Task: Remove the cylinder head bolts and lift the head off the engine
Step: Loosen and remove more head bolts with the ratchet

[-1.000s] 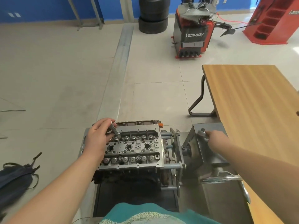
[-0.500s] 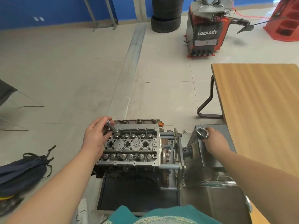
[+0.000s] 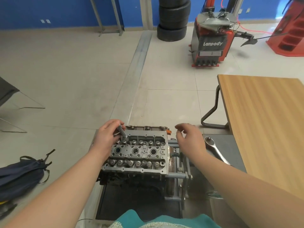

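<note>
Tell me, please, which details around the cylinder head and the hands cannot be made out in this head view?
- Bolt under the socket extension: hidden by the tool's tip and the left hand.
- Right hand fingers: motion-blurred, exact pose unclear.
- Ratchet handle end: covered by the right forearm.
- Engine block below the cylinder head: in dark shadow.

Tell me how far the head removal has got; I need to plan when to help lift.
Done: the valve gear is exposed on the cylinder head. In hand: the left hand holds a socket extension set into the head's far-left corner, seemingly on a bolt. The right hand hovers empty; the ratchet lies on the stand. Left: the head sits on the engine, unlifted.
</note>
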Available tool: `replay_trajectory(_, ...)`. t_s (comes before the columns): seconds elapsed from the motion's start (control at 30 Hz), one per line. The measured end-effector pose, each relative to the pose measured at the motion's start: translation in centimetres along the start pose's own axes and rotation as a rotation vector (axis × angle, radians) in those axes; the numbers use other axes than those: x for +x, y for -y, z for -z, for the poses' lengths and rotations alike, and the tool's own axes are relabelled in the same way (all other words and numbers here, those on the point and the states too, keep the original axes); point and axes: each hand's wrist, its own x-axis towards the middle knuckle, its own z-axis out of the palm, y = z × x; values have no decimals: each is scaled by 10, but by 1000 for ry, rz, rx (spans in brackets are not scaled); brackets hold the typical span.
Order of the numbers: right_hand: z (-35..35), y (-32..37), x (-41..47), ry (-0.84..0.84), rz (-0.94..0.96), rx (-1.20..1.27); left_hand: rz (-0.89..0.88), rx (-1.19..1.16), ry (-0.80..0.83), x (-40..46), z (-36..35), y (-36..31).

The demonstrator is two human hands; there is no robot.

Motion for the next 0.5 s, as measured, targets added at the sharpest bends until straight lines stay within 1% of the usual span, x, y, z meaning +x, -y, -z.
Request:
replay_trajectory(0.13, -25, 90, 1, 213, 199, -64, -3, -12, 77, 1, -1, -2)
replay_trajectory(0.23, -46, 139, 4, 292, 252, -157, 20, -46, 185, 2, 3, 3)
replay_trajectory(0.37, -70, 174, 7, 342, 230, -219, 49, -67, 306, 7, 12, 9)
replay_trajectory(0.5, -84, 191, 8, 299, 200, -341, 87, -45, 458, 19, 25, 4)
